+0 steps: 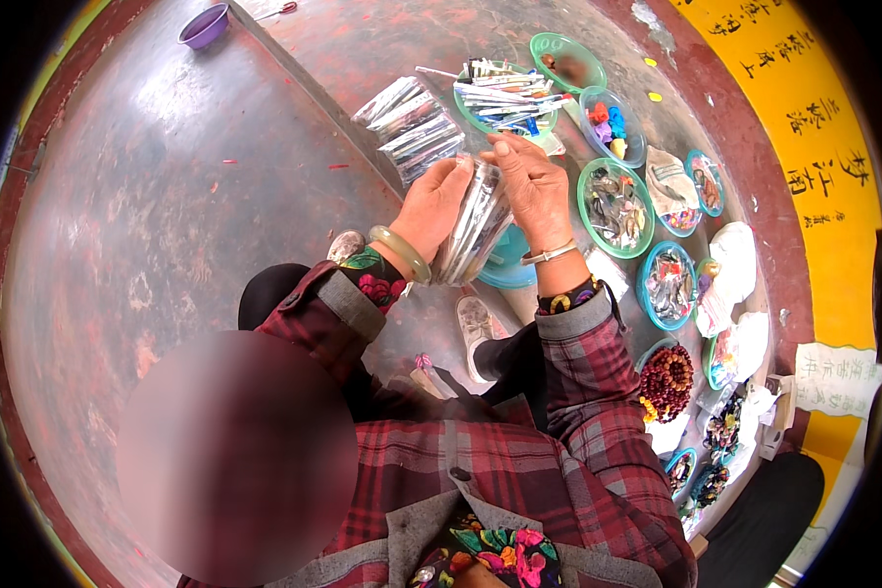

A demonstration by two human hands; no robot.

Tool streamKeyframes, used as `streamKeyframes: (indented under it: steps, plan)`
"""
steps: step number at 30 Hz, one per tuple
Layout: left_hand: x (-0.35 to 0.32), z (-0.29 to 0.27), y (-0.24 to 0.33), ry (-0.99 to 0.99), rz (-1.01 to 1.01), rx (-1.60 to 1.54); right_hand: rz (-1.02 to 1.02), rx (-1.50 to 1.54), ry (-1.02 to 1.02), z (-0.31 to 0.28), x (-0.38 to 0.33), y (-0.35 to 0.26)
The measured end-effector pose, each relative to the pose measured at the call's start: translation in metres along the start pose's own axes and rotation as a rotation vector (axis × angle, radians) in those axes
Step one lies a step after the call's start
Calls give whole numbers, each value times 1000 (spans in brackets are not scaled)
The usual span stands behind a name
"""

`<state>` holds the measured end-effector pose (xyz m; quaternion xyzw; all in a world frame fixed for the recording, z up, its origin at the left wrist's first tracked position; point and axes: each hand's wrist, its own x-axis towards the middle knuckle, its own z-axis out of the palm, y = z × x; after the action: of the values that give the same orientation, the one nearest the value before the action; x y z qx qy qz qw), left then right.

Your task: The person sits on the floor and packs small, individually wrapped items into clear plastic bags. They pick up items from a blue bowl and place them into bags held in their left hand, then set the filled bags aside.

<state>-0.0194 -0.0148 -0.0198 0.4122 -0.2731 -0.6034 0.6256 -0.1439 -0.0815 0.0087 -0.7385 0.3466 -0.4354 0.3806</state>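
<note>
A clear plastic bag of pens (475, 220), long and thin in white and dark colours, is held upright in front of me. My left hand (433, 214) grips its left side, thumb near the top. At the upper right edge of the bag, my right hand (534, 191) is closed with thumb and fingers pinched on the plastic. Just beyond my hands lie several similar filled bags (412, 122) in a row on the floor. A green basket (464, 110) heaped with loose white pens stands beside them. Partly hidden behind the bag is a turquoise basin (508, 263).
To my right stand a green bowl (598, 78), a bowl of colourful pieces (641, 137), a green basket of small packets (647, 230), a blue basket (642, 294) and dark red beads (666, 382). A purple basin (204, 29) sits far left, near a floor ledge (304, 73).
</note>
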Motion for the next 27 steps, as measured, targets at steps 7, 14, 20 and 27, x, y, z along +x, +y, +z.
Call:
streamKeyframes:
  steps: [7, 14, 20, 27]
  plan:
    - [0, -2, 0, -7, 20, -39, -125, -65, 24, 5, -1, -3]
    - [2, -2, 4, 16, -9, -28, -219, -192, -25, 2, -1, 0]
    - [9, -7, 37, -10, 58, -298, 200, 355, 20, -7, 6, 6]
    - [11, -17, 52, -95, 132, -396, 594, 809, -422, -5, -4, 7]
